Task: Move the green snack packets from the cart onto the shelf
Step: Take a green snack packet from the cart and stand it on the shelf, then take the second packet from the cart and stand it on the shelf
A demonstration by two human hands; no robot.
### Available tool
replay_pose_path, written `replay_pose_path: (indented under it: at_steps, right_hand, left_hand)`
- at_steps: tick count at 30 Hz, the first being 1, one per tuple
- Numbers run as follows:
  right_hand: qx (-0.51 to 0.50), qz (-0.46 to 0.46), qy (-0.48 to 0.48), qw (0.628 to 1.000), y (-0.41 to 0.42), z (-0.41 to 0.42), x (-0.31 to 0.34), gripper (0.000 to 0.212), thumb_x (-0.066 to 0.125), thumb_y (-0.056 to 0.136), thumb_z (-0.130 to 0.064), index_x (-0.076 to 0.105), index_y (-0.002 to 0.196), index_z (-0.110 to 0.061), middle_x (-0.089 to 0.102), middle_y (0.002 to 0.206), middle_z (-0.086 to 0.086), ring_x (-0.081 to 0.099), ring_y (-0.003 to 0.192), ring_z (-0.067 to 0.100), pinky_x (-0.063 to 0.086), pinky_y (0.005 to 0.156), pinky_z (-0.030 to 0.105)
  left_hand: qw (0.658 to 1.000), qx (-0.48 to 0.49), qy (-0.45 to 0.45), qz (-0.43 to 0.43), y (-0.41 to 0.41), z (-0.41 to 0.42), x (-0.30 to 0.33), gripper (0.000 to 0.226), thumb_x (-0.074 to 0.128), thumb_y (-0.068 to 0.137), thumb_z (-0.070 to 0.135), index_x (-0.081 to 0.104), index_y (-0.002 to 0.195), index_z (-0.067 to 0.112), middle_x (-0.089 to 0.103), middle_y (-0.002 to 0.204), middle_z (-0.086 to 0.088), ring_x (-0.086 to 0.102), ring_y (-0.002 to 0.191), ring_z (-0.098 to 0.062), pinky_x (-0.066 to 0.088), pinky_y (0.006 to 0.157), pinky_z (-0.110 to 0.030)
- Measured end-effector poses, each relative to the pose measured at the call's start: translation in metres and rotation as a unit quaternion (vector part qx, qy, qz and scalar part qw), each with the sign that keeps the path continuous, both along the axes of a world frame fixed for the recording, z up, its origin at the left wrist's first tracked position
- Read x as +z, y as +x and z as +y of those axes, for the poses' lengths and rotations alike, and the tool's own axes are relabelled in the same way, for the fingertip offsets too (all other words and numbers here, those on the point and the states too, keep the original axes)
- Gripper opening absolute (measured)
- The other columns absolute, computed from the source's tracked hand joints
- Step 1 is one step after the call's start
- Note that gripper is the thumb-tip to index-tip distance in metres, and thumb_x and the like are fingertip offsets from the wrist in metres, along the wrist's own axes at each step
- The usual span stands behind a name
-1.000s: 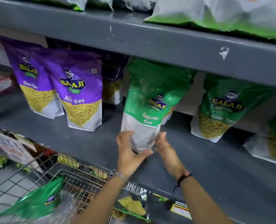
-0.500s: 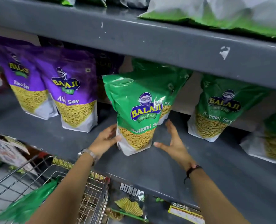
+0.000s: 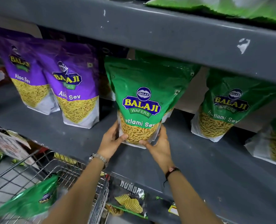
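A green Ratlami Sev packet (image 3: pixel 142 94) stands upright on the grey shelf (image 3: pixel 198 159), front label facing me. My left hand (image 3: pixel 112 139) grips its lower left corner and my right hand (image 3: pixel 158 143) grips its lower right corner. Another green packet (image 3: pixel 179 68) stands just behind it. Further right stand a second green packet (image 3: pixel 226 107) and a partly cut-off one (image 3: pixel 274 143). In the wire cart (image 3: pixel 69 168) at lower left lies one more green packet (image 3: pixel 32 201).
Two purple Aloo Sev packets (image 3: pixel 74 88) stand left of the held packet. The upper shelf's grey front edge (image 3: pixel 166 31) overhangs the packet tops. Dark chip bags (image 3: pixel 129 201) sit on the level below, beside the cart.
The packet was turned so its front label faces me. Half a second ago both hands were apart from it; now they grip its bottom corners again.
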State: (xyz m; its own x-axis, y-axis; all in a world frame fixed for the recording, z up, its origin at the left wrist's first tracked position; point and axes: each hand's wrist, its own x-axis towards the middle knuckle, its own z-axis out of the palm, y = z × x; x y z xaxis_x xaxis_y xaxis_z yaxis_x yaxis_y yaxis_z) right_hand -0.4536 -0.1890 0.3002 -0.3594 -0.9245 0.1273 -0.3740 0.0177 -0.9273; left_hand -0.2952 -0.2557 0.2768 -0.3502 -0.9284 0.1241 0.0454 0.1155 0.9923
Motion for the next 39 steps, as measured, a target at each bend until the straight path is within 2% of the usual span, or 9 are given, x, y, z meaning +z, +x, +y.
replay_pose_path:
  at_steps: [4, 6, 9, 14, 18, 25, 32, 34, 39]
  right_hand:
    - [-0.07, 0.009, 0.009, 0.997, 0.006, 0.013, 0.0, 0.093, 0.082, 0.062, -0.019, 0.025, 0.135, -0.017, 0.037, 0.138, 0.007, 0.035, 0.127, 0.021, 0.033, 0.105, 0.037]
    - [-0.131, 0.028, -0.063, 0.989, 0.021, 0.033, -0.008, 0.077, 0.078, 0.067, -0.019, 0.033, 0.129, -0.019, 0.04, 0.12, -0.003, 0.043, 0.11, 0.015, 0.038, 0.097, 0.035]
    - [-0.046, 0.092, -0.148, 0.984, 0.067, 0.059, -0.026, 0.041, 0.064, 0.078, -0.019, 0.043, 0.107, -0.038, 0.041, 0.097, -0.021, 0.044, 0.084, 0.001, 0.042, 0.082, 0.024]
    - [0.285, 0.136, 0.052, 0.947, 0.158, 0.043, -0.069, 0.035, 0.056, 0.085, -0.007, 0.05, 0.109, -0.032, 0.053, 0.105, -0.009, 0.05, 0.091, -0.006, 0.046, 0.085, 0.022]
    - [0.402, 0.194, 0.253, 0.858, 0.218, 0.012, -0.124, 0.059, 0.055, 0.085, -0.004, 0.027, 0.135, -0.015, 0.032, 0.145, 0.012, 0.04, 0.127, 0.027, 0.036, 0.103, 0.035]
    - [0.413, 0.217, 0.36, 0.808, 0.276, -0.032, -0.227, 0.1, 0.074, 0.069, -0.004, 0.004, 0.141, -0.009, 0.018, 0.152, 0.016, 0.025, 0.137, 0.031, 0.026, 0.109, 0.033]
    - [0.333, 0.128, 0.346, 0.868, 0.313, -0.042, -0.276, 0.05, 0.07, 0.071, 0.0, 0.048, 0.116, 0.005, 0.057, 0.116, 0.022, 0.052, 0.11, 0.029, 0.043, 0.1, 0.034]
    - [0.347, 0.097, 0.335, 0.87, 0.307, -0.041, -0.262, 0.037, 0.074, 0.065, 0.004, 0.058, 0.098, -0.002, 0.061, 0.098, 0.011, 0.051, 0.096, 0.019, 0.047, 0.075, 0.008]
    - [0.385, 0.069, 0.281, 0.876, 0.272, -0.025, -0.186, 0.023, 0.078, 0.066, -0.008, 0.057, 0.071, -0.017, 0.061, 0.049, -0.02, 0.052, 0.047, -0.011, 0.032, 0.036, 0.005]
  left_hand:
    - [0.987, 0.143, -0.03, -0.063, 0.01, 0.024, -0.001, 0.059, 0.063, 0.078, 0.005, 0.038, 0.131, 0.008, 0.038, 0.133, 0.004, 0.038, 0.125, -0.012, 0.03, 0.104, -0.019]
    - [0.965, 0.242, -0.063, -0.081, 0.029, 0.047, -0.004, 0.049, 0.066, 0.076, 0.007, 0.048, 0.123, 0.008, 0.047, 0.125, 0.002, 0.045, 0.117, -0.013, 0.033, 0.097, -0.009]
    - [0.927, 0.354, -0.047, -0.118, 0.078, 0.087, -0.03, 0.041, 0.066, 0.076, 0.011, 0.054, 0.116, 0.013, 0.055, 0.121, -0.008, 0.05, 0.112, -0.021, 0.04, 0.095, -0.029]
    - [0.83, 0.509, 0.105, -0.2, 0.168, 0.149, -0.102, 0.037, 0.066, 0.076, 0.007, 0.052, 0.11, 0.008, 0.053, 0.119, -0.022, 0.047, 0.113, -0.036, 0.036, 0.093, -0.037]
    - [0.781, 0.535, 0.274, -0.171, 0.225, 0.163, -0.151, 0.07, 0.075, 0.066, 0.004, 0.035, 0.123, 0.0, 0.042, 0.129, -0.026, 0.039, 0.12, -0.04, 0.035, 0.104, -0.05]
    - [0.853, 0.361, 0.312, -0.212, 0.279, 0.118, -0.234, 0.103, 0.077, 0.055, -0.007, 0.014, 0.136, -0.003, 0.022, 0.147, -0.022, 0.021, 0.135, -0.034, 0.02, 0.114, -0.035]
    - [0.864, 0.389, 0.312, -0.075, 0.292, 0.09, -0.268, 0.071, 0.071, 0.055, -0.018, 0.042, 0.119, -0.002, 0.053, 0.124, -0.022, 0.048, 0.116, -0.035, 0.052, 0.075, -0.02]
    - [0.86, 0.412, 0.296, -0.06, 0.289, 0.097, -0.257, 0.074, 0.077, 0.054, -0.009, 0.044, 0.119, 0.004, 0.053, 0.122, -0.015, 0.046, 0.113, -0.026, 0.047, 0.081, -0.022]
    - [0.898, 0.369, 0.233, -0.057, 0.28, 0.112, -0.192, 0.077, 0.079, 0.055, -0.003, 0.042, 0.121, 0.012, 0.05, 0.117, 0.001, 0.043, 0.112, -0.017, 0.035, 0.082, -0.001]
